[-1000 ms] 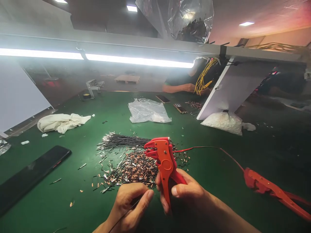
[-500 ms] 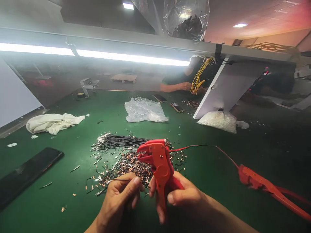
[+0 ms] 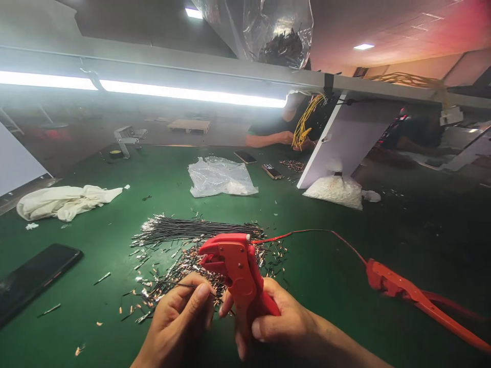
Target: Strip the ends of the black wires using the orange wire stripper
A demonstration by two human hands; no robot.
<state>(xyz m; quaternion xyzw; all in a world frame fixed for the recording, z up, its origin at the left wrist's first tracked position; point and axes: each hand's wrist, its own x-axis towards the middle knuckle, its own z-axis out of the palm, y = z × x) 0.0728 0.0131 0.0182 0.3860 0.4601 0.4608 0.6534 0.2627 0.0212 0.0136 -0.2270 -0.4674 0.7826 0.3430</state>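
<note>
My right hand (image 3: 276, 317) is closed around the handles of a red wire stripper (image 3: 236, 276), held upright with its jaws pointing left. Between thumb and forefinger, my left hand (image 3: 184, 312) pinches a thin black wire (image 3: 174, 283) that runs out to the left. The wire is below the tool's jaws, apart from them. Behind the hands lies a bundle of black wires (image 3: 199, 228) with silvery terminals at the left end. A heap of short wire scraps (image 3: 172, 276) with copper ends spreads beneath, partly hidden by the tool and my left hand.
A second red hand tool (image 3: 406, 291) lies at right, a red strand (image 3: 307, 231) leading to it. A dark phone (image 3: 42, 276) and cream cloth (image 3: 65, 200) are at left. Farther back are a plastic bag (image 3: 222, 176), a white-filled bag (image 3: 333, 191), and a person's arm (image 3: 268, 139) near yellow wires (image 3: 306, 122).
The whole view has shifted slightly, so the table things appear farther left. My hands keep their grips on the stripper and the wire; the tool's jaws appear narrower.
</note>
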